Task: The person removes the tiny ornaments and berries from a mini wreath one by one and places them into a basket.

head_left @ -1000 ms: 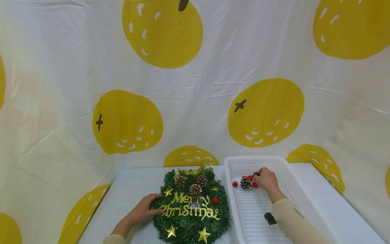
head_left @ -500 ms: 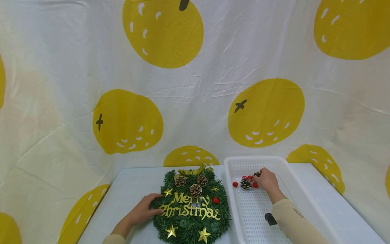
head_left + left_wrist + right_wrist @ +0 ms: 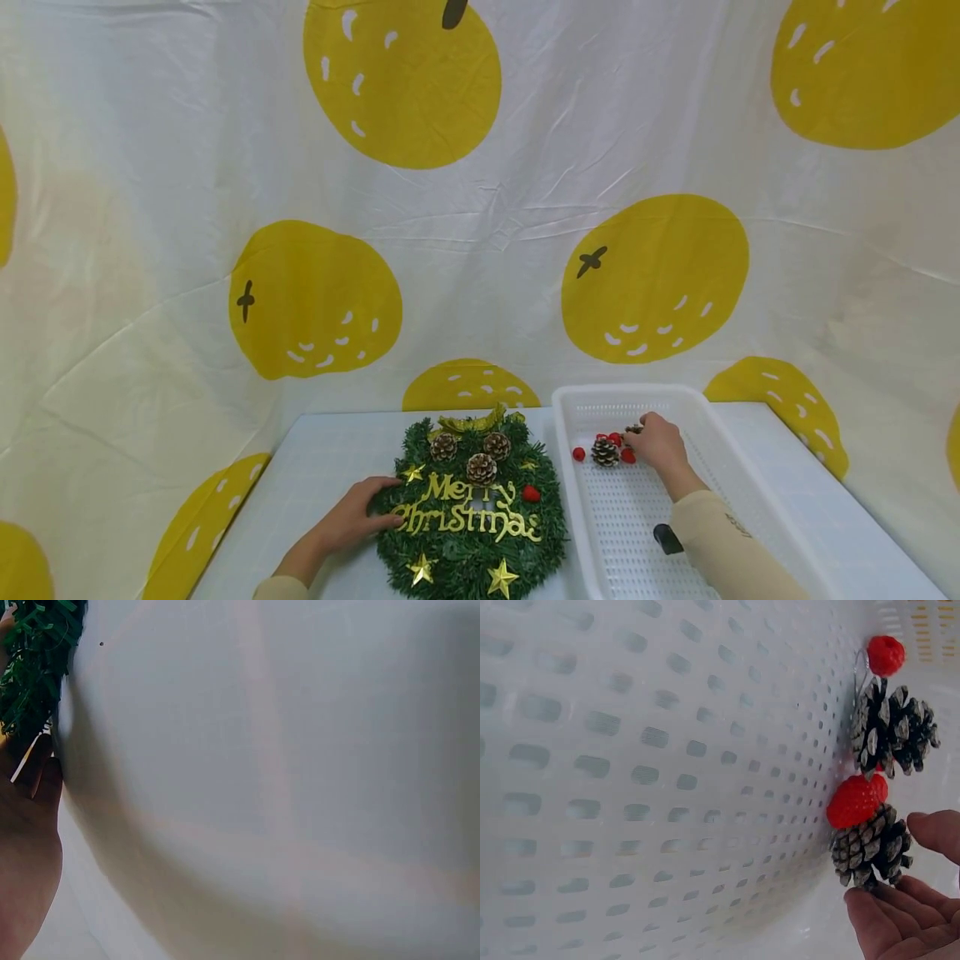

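Observation:
A green Christmas wreath [image 3: 457, 546] lies on the table with gold "Merry Christmas" lettering, gold stars, several pine cones and a red berry on it. My left hand [image 3: 341, 523] holds its left edge, thumb and fingers spread along the tinsel. In the left wrist view that hand [image 3: 30, 847] meets the wreath's edge [image 3: 37, 660] low over the tabletop. Inside the white basket [image 3: 562, 467], my right hand [image 3: 660, 442] grips a pine cone [image 3: 874, 844], fingers under it and thumb close above. Beside this pine cone are a red berry [image 3: 857, 801] and a second pine cone [image 3: 892, 727].
Another red berry [image 3: 579, 454] lies near the basket's left wall. A black object [image 3: 667, 538] shows by the right sleeve, in front of the basket floor. The white table [image 3: 330, 454] ends at a hanging cloth [image 3: 480, 292] with yellow fruit prints.
Almost nothing differs: both hands keep their places, the left at the wreath and the right at the pine cone. The head view shifts very slightly.

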`<state>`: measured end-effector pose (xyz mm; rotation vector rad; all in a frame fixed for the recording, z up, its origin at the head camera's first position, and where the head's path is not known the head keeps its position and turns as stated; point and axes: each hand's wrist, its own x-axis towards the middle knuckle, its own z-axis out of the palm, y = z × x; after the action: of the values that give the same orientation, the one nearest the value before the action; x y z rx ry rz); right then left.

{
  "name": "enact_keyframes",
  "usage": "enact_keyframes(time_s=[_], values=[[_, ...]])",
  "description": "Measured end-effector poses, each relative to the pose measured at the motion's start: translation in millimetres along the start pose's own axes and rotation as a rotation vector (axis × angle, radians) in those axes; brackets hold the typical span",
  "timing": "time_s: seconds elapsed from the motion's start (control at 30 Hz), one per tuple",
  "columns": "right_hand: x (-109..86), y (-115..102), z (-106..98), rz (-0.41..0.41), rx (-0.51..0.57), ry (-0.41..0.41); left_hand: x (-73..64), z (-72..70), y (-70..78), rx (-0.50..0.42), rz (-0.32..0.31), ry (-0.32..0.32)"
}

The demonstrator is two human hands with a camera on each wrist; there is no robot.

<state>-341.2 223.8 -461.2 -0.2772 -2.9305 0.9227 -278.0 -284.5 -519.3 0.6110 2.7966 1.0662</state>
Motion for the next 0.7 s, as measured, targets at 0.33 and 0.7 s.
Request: enact_keyframes(time_s=[0.33,0.7], values=[[0.1,1.7,-1.9,-0.086,-0.012,0.032,-1.0,0.4,0.0,0.002,-0.001,0.0],[-2.1,-16.6,-8.1,-0.149,0.037,0.065,-0.1,0.0,-0.7,0.004,0.012,0.0]])
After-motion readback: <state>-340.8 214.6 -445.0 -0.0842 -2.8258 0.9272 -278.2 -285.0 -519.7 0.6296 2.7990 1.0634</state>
